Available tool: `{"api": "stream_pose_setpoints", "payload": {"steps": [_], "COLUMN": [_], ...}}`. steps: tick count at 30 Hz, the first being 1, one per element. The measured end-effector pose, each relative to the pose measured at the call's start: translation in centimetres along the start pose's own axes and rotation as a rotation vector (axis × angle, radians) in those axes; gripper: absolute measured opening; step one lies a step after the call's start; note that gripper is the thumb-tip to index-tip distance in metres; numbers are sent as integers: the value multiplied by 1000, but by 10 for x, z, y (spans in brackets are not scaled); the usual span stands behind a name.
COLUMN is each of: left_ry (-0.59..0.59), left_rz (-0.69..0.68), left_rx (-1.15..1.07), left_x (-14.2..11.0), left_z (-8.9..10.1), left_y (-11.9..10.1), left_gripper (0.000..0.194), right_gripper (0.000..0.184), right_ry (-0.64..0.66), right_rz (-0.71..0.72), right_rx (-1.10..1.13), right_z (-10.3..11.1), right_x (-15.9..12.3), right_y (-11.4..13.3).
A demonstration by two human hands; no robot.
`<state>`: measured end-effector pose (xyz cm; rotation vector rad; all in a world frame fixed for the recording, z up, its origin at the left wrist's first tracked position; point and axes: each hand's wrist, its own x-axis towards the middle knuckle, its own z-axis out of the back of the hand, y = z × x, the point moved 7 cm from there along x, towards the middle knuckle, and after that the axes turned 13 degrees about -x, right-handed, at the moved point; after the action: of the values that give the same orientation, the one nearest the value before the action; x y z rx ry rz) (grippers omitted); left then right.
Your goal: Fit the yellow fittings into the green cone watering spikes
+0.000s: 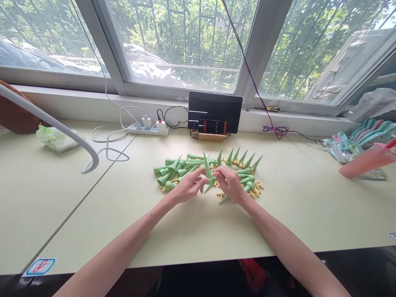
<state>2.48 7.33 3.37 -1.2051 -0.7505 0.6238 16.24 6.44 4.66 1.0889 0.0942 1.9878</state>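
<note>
A heap of green plastic cone spikes (173,171) with small yellow parts (255,190) lies in the middle of the pale green table (198,222). My left hand (187,187) and my right hand (230,183) meet over the heap. Between them stands one upright green cone (207,167), pinched at its base by fingers of both hands. A row of cones (244,159) stands upright behind my right hand. A further green cone (223,199) sticks out from under my right palm.
A tablet (215,111) with a phone (212,126) propped before it stands at the window sill. A power strip (148,128) with cables lies to its left, a white lamp arm (62,128) crosses the left side, and coloured clips (355,142) and a pink cup (366,163) sit at the right.
</note>
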Motion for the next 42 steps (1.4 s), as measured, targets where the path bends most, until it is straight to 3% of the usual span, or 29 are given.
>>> {"api": "stream_pose_setpoints", "payload": {"steps": [7, 34, 38, 42], "left_ry": [-63, -80, -148, -296], "left_rz": [-155, -226, -227, -171], "left_rx": [236, 492, 471, 323], "left_x": [-2, -7, -6, -4], "left_z": [3, 2, 2, 7], "left_y": [-4, -8, -7, -7], "left_gripper": [41, 42, 40, 41], "right_gripper": [28, 34, 33, 31], "right_ry": [17, 62, 55, -26], "right_rz": [3, -54, -80, -97], "right_rx": [-10, -48, -42, -59], "right_z": [-1, -10, -12, -6], "right_x": [0, -2, -3, -2], "right_y": [-2, -7, -8, -6]}}
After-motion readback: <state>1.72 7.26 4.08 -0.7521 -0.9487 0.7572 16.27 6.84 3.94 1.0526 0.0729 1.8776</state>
